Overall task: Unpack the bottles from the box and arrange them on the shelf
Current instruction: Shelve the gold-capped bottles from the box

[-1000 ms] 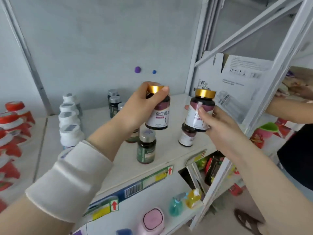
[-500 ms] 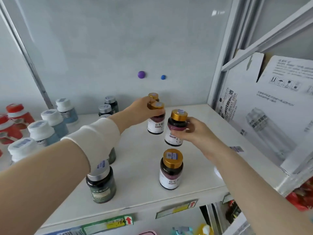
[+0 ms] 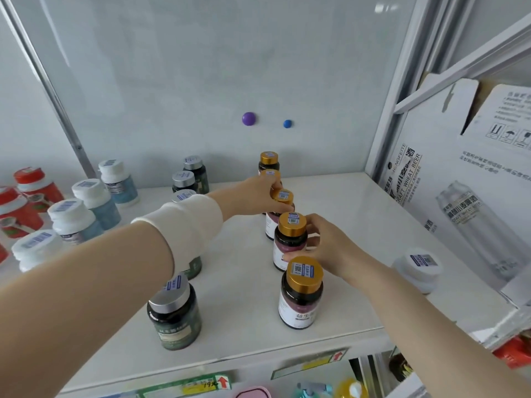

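Note:
A row of dark bottles with gold caps runs front to back on the white shelf (image 3: 244, 282). My left hand (image 3: 258, 196) grips the third gold-capped bottle (image 3: 283, 196), standing on the shelf. My right hand (image 3: 324, 245) holds the second gold-capped bottle (image 3: 291, 234), also down on the shelf. The front gold-capped bottle (image 3: 301, 294) stands free, as does the rearmost one (image 3: 268, 160) by the back wall. The white cardboard box (image 3: 465, 179) stands at the right of the shelf.
Dark green bottles with silver caps (image 3: 173, 314) form a row left of the gold ones. White-capped blue bottles (image 3: 86, 205) and red-capped jars (image 3: 31, 185) stand further left. A small white jar (image 3: 419, 268) sits beside the box. Lower shelves hold coloured items.
Both hands have lowered their gold-capped bottles onto the shelf, lining them up behind the front bottle. The view has moved closer to the shelf.

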Available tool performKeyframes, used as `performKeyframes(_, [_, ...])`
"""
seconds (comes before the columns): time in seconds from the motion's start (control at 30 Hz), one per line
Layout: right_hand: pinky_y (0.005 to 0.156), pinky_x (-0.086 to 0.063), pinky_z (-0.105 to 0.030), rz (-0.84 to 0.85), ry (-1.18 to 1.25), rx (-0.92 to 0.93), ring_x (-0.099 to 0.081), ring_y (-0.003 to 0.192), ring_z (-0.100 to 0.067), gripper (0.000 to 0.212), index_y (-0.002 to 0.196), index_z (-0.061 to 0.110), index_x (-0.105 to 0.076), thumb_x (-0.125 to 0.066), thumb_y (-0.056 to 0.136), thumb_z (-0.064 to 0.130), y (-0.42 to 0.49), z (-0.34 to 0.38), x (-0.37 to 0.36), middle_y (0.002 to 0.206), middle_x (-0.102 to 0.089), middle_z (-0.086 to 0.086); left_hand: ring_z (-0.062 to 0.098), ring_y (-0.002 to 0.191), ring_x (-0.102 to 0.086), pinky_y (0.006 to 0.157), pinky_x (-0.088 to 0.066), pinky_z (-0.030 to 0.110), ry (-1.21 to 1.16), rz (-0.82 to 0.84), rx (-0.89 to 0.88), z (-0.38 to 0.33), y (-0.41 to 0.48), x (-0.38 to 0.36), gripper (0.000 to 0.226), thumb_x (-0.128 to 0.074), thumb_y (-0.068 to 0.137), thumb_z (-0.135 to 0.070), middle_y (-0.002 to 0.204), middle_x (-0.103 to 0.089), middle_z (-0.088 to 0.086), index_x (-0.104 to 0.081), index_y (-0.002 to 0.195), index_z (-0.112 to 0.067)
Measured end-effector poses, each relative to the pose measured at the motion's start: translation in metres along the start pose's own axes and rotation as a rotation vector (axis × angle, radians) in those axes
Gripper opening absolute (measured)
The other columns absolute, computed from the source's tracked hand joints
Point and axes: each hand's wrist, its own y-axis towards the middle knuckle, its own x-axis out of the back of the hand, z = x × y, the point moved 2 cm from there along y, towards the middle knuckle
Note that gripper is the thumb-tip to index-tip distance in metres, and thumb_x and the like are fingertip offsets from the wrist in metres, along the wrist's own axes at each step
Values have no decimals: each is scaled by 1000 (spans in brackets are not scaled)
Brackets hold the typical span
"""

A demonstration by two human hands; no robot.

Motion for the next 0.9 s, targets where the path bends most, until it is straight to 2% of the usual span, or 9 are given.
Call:
performKeyframes(0.13, [88, -49, -30, 3, -44, 2, -55, 101, -16, 57, 112, 27, -41, -80, 70, 18, 1, -2, -4, 111, -52, 4, 14, 94, -51, 76, -39, 23, 13, 9, -12, 0, 1, -1, 51, -60, 86, -43, 117, -56, 2, -43, 126, -16])
performKeyframes(0.27, [89, -48, -29, 9, -82, -10, -54, 102, -16, 63, 123, 20, -43, -79, 71, 19, -2, 2, -3, 111, -51, 4, 13, 98, -51, 80, -39, 23, 10, 28, -27, 0, 0, -1, 52, -59, 87, -41, 126, -54, 3, -42, 130, -17])
performKeyframes(0.4, [82, -49, -26, 44, -39, -35, -58, 105, -16, 65, 127, 19, -44, -79, 72, 21, -11, 13, 11, 117, -55, 2, 16, 109, -52, 87, -39, 23, -4, 26, -25, -7, -10, 8, 55, -58, 88, -41, 132, -52, 0, -41, 135, -16])
performKeyframes(0.53, [99, -43, -33, 30, -62, 0, -56, 114, -18, 61, 130, 19, -46, -73, 76, 31, -22, 44, 42, 128, -55, 0, 18, 107, -53, 85, -38, 24, 16, -89, 10, -18, -33, 40, 47, -56, 91, -36, 129, -56, 3, -46, 132, -15])
performKeyframes(0.63, [104, -41, -38, -51, -187, 78, -51, 120, -20, 60, 135, 14, -43, -65, 84, 36, -23, 80, 48, 134, -51, -3, 20, 114, -53, 91, -41, 30, 275, -226, 6, -20, -64, 69, 45, -51, 92, -39, 129, -55, 1, -45, 132, -17])
performKeyframes(0.73, [95, -39, -31, -76, -349, 203, -48, 123, -21, 54, 135, 13, -41, -56, 89, 37, -23, 113, 23, 137, -49, -4, 23, 111, -55, 90, -42, 34, 684, -305, 47, -10, -108, 85, 40, -44, 95, -37, 126, -56, 2, -43, 132, -20])
performKeyframes(0.8, [90, -39, -31, -36, -455, 294, -48, 122, -23, 53, 135, 13, -40, -53, 90, 39, -28, 130, -7, 138, -46, -6, 25, 109, -56, 89, -40, 34, 907, -303, 116, 2, -142, 89, 38, -41, 96, -35, 122, -57, 5, -45, 130, -18])
performKeyframes(0.9, [89, -42, -35, 12, -568, 428, -49, 118, -30, 50, 132, 7, -41, -52, 91, 35, -42, 158, -63, 135, -45, -13, 26, 110, -55, 90, -39, 34, 1032, -269, 276, 26, -204, 95, 38, -40, 96, -35, 120, -58, 7, -47, 127, -15])
